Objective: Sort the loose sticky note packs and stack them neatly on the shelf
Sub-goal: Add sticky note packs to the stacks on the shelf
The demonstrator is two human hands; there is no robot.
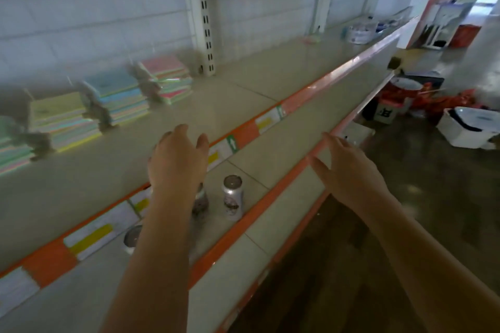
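Two bare forearms come up from the bottom of the view, and there's no sleeve, cuff or glove showing on either one. The left hand (177,159) wears no ring, watch or band that can be seen from behind, and the wrist below it is plain. The right hand (349,170) is just as unadorned, slim fingers and a bare wrist, with the arm uncovered all the way down to the frame edge.

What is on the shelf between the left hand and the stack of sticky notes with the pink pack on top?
Nothing: in the head view the shelf is bare between the left hand and the pink-topped stack. The hand holds nothing.
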